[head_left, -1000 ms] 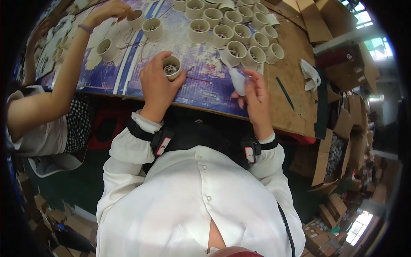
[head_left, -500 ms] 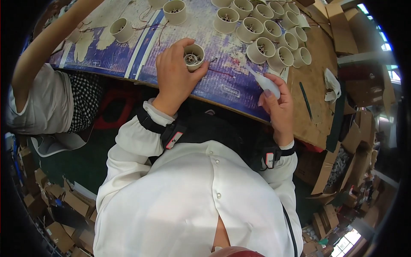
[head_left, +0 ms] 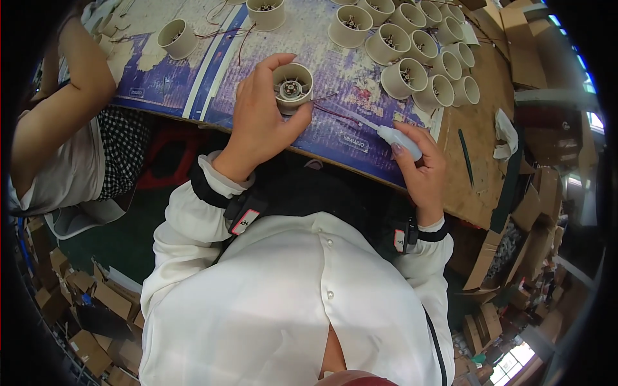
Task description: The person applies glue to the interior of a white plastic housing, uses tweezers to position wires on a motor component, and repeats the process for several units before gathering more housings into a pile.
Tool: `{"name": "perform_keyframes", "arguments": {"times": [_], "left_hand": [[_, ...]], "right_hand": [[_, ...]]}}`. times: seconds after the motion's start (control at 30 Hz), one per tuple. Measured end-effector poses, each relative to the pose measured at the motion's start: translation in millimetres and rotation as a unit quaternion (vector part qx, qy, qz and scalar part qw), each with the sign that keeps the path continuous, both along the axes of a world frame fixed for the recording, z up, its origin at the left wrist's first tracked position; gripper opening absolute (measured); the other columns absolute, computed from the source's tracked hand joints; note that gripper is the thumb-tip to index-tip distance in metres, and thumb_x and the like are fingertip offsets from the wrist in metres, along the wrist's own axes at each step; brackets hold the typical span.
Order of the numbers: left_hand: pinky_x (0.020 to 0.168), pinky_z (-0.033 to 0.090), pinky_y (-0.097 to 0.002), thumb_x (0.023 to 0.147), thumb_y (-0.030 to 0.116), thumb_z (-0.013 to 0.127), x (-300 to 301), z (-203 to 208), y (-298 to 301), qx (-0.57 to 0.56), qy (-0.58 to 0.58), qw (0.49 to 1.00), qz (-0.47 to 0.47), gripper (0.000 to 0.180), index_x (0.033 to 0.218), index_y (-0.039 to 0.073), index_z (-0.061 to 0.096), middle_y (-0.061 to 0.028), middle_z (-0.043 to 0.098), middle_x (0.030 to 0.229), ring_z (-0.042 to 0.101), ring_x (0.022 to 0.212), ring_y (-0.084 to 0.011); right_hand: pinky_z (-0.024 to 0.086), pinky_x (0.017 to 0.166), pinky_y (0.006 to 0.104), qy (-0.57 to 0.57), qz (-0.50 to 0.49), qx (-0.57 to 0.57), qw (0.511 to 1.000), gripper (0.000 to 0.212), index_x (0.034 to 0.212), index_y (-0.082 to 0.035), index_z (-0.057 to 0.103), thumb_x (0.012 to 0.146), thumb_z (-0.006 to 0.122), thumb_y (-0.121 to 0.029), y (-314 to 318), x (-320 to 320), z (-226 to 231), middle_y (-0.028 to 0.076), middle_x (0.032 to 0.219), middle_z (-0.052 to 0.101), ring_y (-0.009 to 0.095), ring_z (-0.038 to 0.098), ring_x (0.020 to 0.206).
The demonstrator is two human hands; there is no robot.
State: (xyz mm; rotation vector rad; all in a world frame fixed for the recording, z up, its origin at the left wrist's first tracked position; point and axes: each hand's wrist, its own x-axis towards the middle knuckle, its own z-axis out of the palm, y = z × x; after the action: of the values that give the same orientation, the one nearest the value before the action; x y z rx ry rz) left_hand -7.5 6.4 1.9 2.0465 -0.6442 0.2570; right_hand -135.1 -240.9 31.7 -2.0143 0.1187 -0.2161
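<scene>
My left hand (head_left: 264, 119) is wrapped round a white round cup-shaped housing (head_left: 294, 107), thumb on its near right side and fingers at its far left. Inside the housing sits a metal hub-like part, and thin dark red wires (head_left: 335, 112) run out from it to the right over the table. In my right hand (head_left: 421, 161) is a small translucent squeeze bottle (head_left: 400, 143), pinched between thumb and fingers. Its long thin nozzle points left toward the housing, with the tip above the wires and apart from the housing.
Several similar white housings (head_left: 404, 78) cluster at the back right, and others (head_left: 177, 39) stand at the back left. A dark green pen-like stick (head_left: 465, 157) and a crumpled white paper (head_left: 505, 135) lie on the right. Another person's arm (head_left: 84, 90) reaches in at the left.
The squeeze bottle has tilted, bringing its nozzle lower and pointing more to the left. The housing in my left hand has shifted slightly right in view. The other person's arm has drawn back.
</scene>
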Motion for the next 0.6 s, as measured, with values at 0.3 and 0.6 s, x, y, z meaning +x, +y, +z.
{"name": "perform_keyframes", "arguments": {"times": [0.3,0.6], "left_hand": [[0.091,0.044,-0.0406,0.075,0.018,0.076,-1.2,-0.4,-0.2,-0.045,0.053,0.998,0.0,0.064,0.13,0.004,0.048,-0.013,0.062,0.113,0.059,0.103,-0.0309],[0.091,0.045,-0.0409,0.074,0.016,0.08,-0.1,-1.6,0.8,-0.047,0.038,0.998,-0.015,0.064,0.129,0.004,0.049,-0.0132,0.062,0.114,0.059,0.104,-0.0311]], "right_hand": [[0.047,0.079,0.0232,0.016,0.013,-0.018,1.0,0.031,0.12,0.0,0.066,0.089,0.065,-0.002,5.4,6.8,3.2,0.007,0.11,0.062,0.011,0.058,0.09],[0.046,0.078,0.0234,0.03,0.02,-0.029,0.999,0.03,0.119,0.0,0.066,0.089,0.065,-0.002,4.6,8.9,2.6,0.006,0.109,0.062,0.011,0.058,0.087]]}}
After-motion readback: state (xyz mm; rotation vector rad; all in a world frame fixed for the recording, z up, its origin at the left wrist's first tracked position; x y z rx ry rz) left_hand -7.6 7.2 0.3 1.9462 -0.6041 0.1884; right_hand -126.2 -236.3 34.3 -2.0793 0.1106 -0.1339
